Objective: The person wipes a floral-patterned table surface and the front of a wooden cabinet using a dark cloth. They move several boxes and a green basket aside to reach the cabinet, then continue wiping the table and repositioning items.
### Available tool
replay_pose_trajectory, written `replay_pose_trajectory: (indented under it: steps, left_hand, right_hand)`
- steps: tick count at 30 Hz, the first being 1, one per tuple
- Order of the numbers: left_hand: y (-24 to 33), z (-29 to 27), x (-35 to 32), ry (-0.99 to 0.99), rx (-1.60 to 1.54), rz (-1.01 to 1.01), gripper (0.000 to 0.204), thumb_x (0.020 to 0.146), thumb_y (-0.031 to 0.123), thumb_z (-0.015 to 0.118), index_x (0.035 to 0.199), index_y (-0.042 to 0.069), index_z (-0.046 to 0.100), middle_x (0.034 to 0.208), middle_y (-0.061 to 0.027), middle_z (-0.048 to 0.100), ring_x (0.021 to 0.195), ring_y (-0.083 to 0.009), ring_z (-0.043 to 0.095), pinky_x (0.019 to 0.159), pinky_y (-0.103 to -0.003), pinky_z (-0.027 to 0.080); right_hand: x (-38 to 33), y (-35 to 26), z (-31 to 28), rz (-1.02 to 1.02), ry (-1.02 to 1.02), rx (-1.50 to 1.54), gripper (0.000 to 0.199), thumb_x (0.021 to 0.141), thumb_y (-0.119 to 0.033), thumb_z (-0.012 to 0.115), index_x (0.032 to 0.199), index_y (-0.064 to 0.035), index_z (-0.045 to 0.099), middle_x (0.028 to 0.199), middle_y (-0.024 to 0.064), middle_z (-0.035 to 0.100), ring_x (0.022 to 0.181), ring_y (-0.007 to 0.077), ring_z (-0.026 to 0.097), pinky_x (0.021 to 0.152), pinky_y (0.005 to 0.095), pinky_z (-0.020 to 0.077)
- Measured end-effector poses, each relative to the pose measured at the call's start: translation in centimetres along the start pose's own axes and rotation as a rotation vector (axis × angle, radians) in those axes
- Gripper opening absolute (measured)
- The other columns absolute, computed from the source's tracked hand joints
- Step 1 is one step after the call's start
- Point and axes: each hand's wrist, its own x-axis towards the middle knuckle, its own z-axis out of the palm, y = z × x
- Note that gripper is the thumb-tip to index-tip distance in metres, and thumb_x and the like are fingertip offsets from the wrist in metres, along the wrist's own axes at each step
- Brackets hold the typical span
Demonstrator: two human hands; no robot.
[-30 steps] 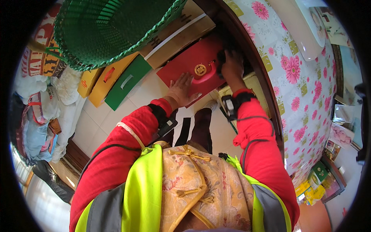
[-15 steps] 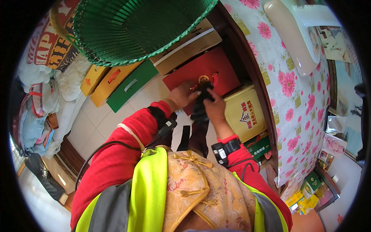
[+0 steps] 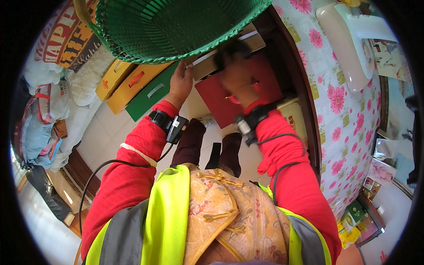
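A black crumpled cloth-like item (image 3: 232, 54), smeared by motion, is held in my right hand (image 3: 238, 83) over the red box (image 3: 267, 77). That hand is blurred too, so its finger positions are unclear. My left hand (image 3: 180, 84) is raised at the near rim of the green woven basket (image 3: 185, 56), fingers stretched upward and thumb apart, nothing visible in it. Whether its fingertips touch the rim, I cannot tell. The basket's inside looks dark green, and its far side runs out of view.
Yellow (image 3: 112, 79), orange (image 3: 132, 90) and green boxes (image 3: 150, 95) stand on the tiled floor at left. A flower-patterned tablecloth (image 3: 327, 123) covers the table at right, with a cream box (image 3: 293, 117) under its edge. Folded clothes (image 3: 39, 132) lie at far left.
Both hands were together on the black item over the red box. They have parted: my left hand rose to the basket rim, and my right moved the item farther away.
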Motion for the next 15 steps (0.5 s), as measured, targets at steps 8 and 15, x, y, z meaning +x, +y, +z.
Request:
replay_pose_trajectory:
  steps: [8, 15]
  left_hand:
    - [-0.4, 1.2, 1.4, 0.059, 0.031, -0.018, 0.046, 0.101, 0.032, 0.049, 0.132, -0.001, 0.056, 0.123, -0.0253, 0.064, 0.12, -0.0398, 0.058, 0.098, -0.039, 0.047]
    - [0.7, 0.3, -0.2, -0.284, 0.274, 0.123, 0.095, 0.093, 0.032, 0.065, 0.155, 0.012, -0.004, 0.159, -0.0278, 0.018, 0.14, -0.0428, 0.035, 0.105, -0.04, 0.044]
  right_hand:
    - [-1.1, 0.0, 0.4, -0.187, 0.033, 0.087, 0.053, 0.076, -0.014, 0.067, 0.129, -0.0165, 0.059, 0.12, 0.0186, 0.055, 0.11, 0.0396, 0.057, 0.089, 0.0481, 0.054]
    - [4.2, 7.1, -4.6, 0.317, -0.064, 0.041, 0.056, 0.083, -0.023, 0.063, 0.138, -0.015, 0.053, 0.133, 0.0238, 0.05, 0.123, 0.0413, 0.053, 0.097, 0.0494, 0.0508]
